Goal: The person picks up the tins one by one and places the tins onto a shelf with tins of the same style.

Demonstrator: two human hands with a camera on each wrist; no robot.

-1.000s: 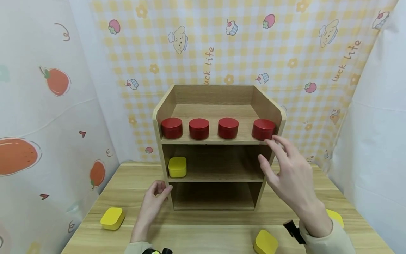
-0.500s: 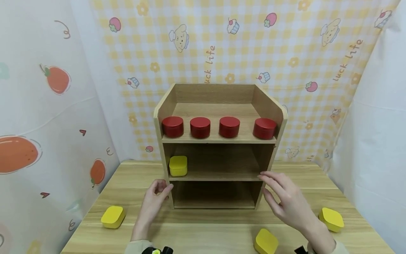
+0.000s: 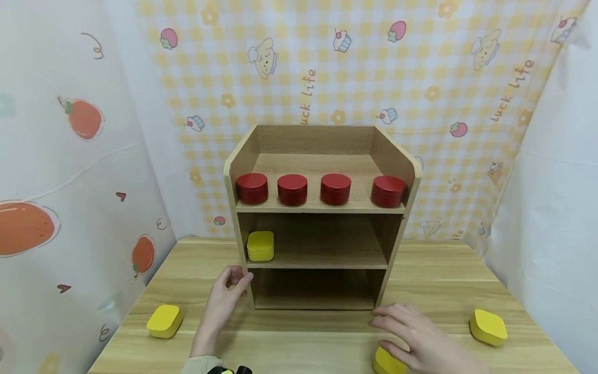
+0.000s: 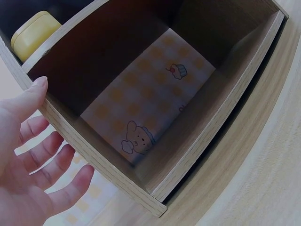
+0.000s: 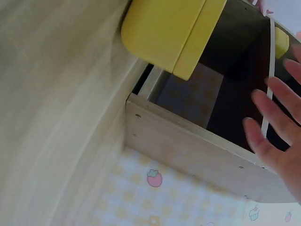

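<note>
One yellow box (image 3: 260,246) shelved — what now?

Reaching for another, I'd judge: right hand (image 3: 418,335), fingers apart, by the nearest box (image 3: 386,363) on the table (image 3: 303,345) — a pinch next. Left hand (image 3: 224,298) loose at the shelf (image 3: 322,210).

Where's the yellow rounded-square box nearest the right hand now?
In the head view, the yellow box lies on the wooden table at the frame's bottom edge, right of centre, partly hidden by the right hand, in front of the wooden shelf unit.
</note>
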